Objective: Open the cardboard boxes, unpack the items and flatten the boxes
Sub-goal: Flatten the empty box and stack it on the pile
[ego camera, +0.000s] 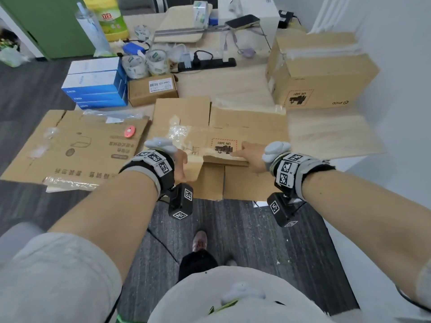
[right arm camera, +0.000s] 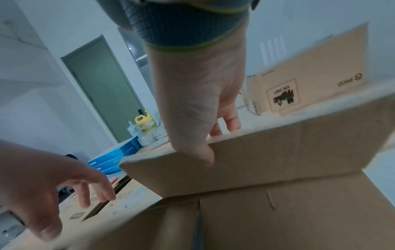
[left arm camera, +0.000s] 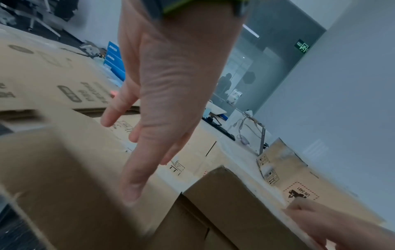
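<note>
Flattening, centre frame: right hand [right arm camera: 198, 101] pinches the box [ego camera: 245, 127] flap edge, thumb under, fingers over; left hand [left arm camera: 171, 84], fingers straight, holds nothing. Best to press both palms along the crease.

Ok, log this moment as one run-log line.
step: flattening | left hand: open, fingers over flattened brown cardboard box | right hand: grip pinching its near flap | upright brown cardboard box: untouched

Two flattened boxes [ego camera: 74, 145], two closed boxes [ego camera: 321, 73], perhaps three tape rolls [ego camera: 135, 66].
</note>
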The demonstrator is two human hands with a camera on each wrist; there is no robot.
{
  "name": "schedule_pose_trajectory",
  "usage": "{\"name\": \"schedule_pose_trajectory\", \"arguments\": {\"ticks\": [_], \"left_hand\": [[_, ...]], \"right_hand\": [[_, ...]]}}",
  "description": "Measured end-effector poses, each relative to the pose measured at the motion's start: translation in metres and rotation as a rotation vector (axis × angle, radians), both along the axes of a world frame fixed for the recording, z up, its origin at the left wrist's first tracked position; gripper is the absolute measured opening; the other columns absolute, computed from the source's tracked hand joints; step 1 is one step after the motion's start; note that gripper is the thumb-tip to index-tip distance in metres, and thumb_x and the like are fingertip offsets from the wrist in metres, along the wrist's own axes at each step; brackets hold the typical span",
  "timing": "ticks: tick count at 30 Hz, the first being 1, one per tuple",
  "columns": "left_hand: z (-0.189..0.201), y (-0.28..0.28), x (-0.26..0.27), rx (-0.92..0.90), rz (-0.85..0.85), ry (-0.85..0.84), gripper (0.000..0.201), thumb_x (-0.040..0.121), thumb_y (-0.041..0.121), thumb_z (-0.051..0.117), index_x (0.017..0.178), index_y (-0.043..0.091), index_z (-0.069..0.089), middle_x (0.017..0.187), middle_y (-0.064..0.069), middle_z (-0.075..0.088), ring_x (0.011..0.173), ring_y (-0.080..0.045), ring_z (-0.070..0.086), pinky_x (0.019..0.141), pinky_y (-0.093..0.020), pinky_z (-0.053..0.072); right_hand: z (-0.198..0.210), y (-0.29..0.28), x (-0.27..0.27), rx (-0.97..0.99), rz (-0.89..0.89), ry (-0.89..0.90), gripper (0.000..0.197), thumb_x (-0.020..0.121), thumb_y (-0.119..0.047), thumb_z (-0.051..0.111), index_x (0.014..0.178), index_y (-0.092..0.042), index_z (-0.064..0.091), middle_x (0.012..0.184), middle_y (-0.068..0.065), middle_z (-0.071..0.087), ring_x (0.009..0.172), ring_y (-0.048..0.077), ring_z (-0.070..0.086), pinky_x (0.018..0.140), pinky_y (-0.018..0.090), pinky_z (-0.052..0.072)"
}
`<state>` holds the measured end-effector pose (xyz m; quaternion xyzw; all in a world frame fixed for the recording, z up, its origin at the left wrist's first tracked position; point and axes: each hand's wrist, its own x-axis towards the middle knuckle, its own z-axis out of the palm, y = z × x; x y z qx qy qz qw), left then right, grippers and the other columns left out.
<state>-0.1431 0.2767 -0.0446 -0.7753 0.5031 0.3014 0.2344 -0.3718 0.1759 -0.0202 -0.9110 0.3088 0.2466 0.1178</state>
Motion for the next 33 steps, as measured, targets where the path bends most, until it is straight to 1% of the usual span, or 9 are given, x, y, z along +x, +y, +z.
{"name": "schedule_pose_trajectory", "arguments": {"ticks": [1,3,6,9,11,14,19,23,33], "left_hand": [[-0.006,-0.001,0.000,-0.004,0.022,0.034,0.098,0.045,0.056,0.078,0.133,0.027,0.047,0.135,-0.001,0.051,0.116,-0.026,0.053,0.096,-0.038,0.046],[-0.003,0.003,-0.009,0.016,0.051,0.007,0.080,0.069,0.033,0.078,0.140,0.024,0.043,0.144,-0.006,0.045,0.127,-0.027,0.047,0.102,-0.036,0.042],[-0.003,-0.004,-0.019,0.022,0.080,0.024,0.051,0.097,0.000,0.041,0.147,0.007,0.033,0.151,-0.011,0.035,0.136,-0.026,0.038,0.107,-0.031,0.033],[-0.019,-0.016,-0.012,-0.060,0.112,0.040,0.045,0.101,0.000,0.031,0.146,0.000,0.030,0.152,-0.015,0.033,0.137,-0.027,0.036,0.107,-0.028,0.030],[-0.019,-0.015,-0.011,-0.090,0.107,0.032,0.046,0.102,0.002,0.033,0.147,0.001,0.028,0.153,-0.016,0.030,0.139,-0.028,0.032,0.109,-0.030,0.026],[-0.021,-0.006,-0.004,-0.096,0.138,0.102,0.051,0.099,0.003,0.035,0.149,0.009,0.026,0.152,-0.012,0.033,0.135,-0.028,0.038,0.107,-0.034,0.035],[-0.022,0.017,0.024,-0.205,0.237,0.079,0.052,0.095,0.004,0.042,0.146,0.013,0.033,0.145,-0.011,0.042,0.125,-0.027,0.048,0.099,-0.035,0.044],[-0.016,0.018,0.041,-0.286,0.296,0.039,0.051,0.098,0.002,0.041,0.147,0.008,0.030,0.149,-0.013,0.037,0.132,-0.029,0.042,0.105,-0.033,0.035],[-0.023,0.047,0.142,-0.351,0.369,-0.047,0.044,0.091,0.010,0.051,0.134,0.008,0.044,0.133,-0.016,0.049,0.117,-0.033,0.051,0.099,-0.042,0.044]], "right_hand": [[-0.001,0.000,0.000,0.014,0.007,0.005,0.058,0.093,-0.009,0.049,0.147,-0.021,0.033,0.130,0.008,0.042,0.091,0.022,0.049,0.069,0.027,0.037],[-0.011,0.001,0.000,0.008,0.047,0.040,0.053,0.094,-0.018,0.051,0.145,-0.020,0.038,0.136,0.008,0.039,0.103,0.024,0.051,0.076,0.028,0.037],[-0.025,0.002,0.004,0.111,0.065,0.092,0.070,0.087,-0.067,0.045,0.142,-0.024,0.044,0.142,0.006,0.038,0.124,0.027,0.045,0.097,0.036,0.038],[-0.044,0.000,0.011,0.132,0.060,0.011,0.083,0.078,-0.085,0.025,0.114,-0.022,0.066,0.112,0.005,0.058,0.098,0.025,0.057,0.087,0.038,0.046],[-0.054,-0.006,0.016,0.062,0.036,0.007,0.074,0.087,-0.076,0.025,0.116,-0.020,0.064,0.108,0.007,0.057,0.097,0.025,0.058,0.088,0.040,0.048],[-0.064,-0.016,0.021,0.003,-0.023,0.097,0.060,0.095,-0.054,0.040,0.143,-0.018,0.040,0.141,0.011,0.043,0.121,0.030,0.049,0.099,0.044,0.043],[-0.061,-0.016,0.060,-0.003,-0.009,0.034,0.048,0.094,-0.033,0.048,0.137,-0.012,0.044,0.130,0.013,0.049,0.107,0.030,0.055,0.092,0.039,0.048],[-0.058,-0.016,0.085,0.005,-0.006,-0.010,0.047,0.092,-0.032,0.050,0.134,-0.011,0.047,0.131,0.012,0.048,0.108,0.031,0.054,0.093,0.040,0.047],[-0.048,0.001,0.192,0.004,-0.055,-0.171,0.046,0.093,-0.023,0.050,0.136,-0.010,0.044,0.136,0.014,0.043,0.117,0.031,0.047,0.095,0.038,0.042]]}}
